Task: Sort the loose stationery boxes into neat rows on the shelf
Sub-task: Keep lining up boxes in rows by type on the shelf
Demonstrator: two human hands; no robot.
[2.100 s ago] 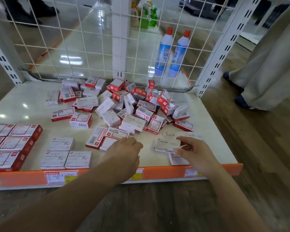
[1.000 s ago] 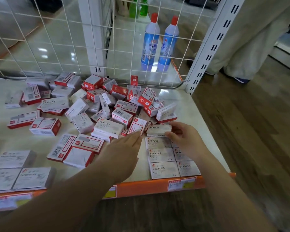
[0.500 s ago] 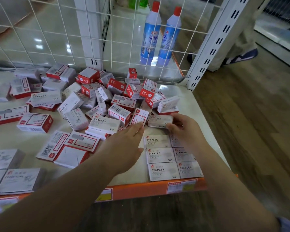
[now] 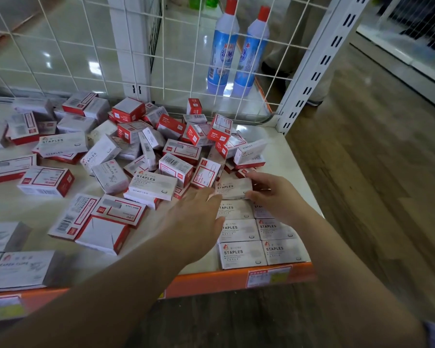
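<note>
A heap of loose red-and-white and grey stationery boxes [image 4: 161, 146] covers the middle of the white shelf [image 4: 289, 156]. At the front right corner, grey staples boxes [image 4: 241, 253] lie in two neat columns. My right hand [image 4: 274, 194] pinches a grey staples box [image 4: 232, 188] at the far end of the left column, thumb on its near edge and fingers on its far right corner. My left hand [image 4: 196, 219] lies flat with straight fingers, fingertips touching that box's left end. A loose staples box [image 4: 152, 184] sits just left of my left hand.
White wire mesh [image 4: 60, 46] closes the shelf's back, with two blue cleaner bottles [image 4: 235, 51] behind it. A white slotted upright [image 4: 312, 64] stands at the right corner. The orange front lip [image 4: 211, 282] carries price tags. Grey paper-clip boxes [image 4: 18, 268] lie at the front left.
My right hand carried a staples box from the pile edge and set it at the far end of the left column. My left hand slid forward to touch it. The camera moved closer.
</note>
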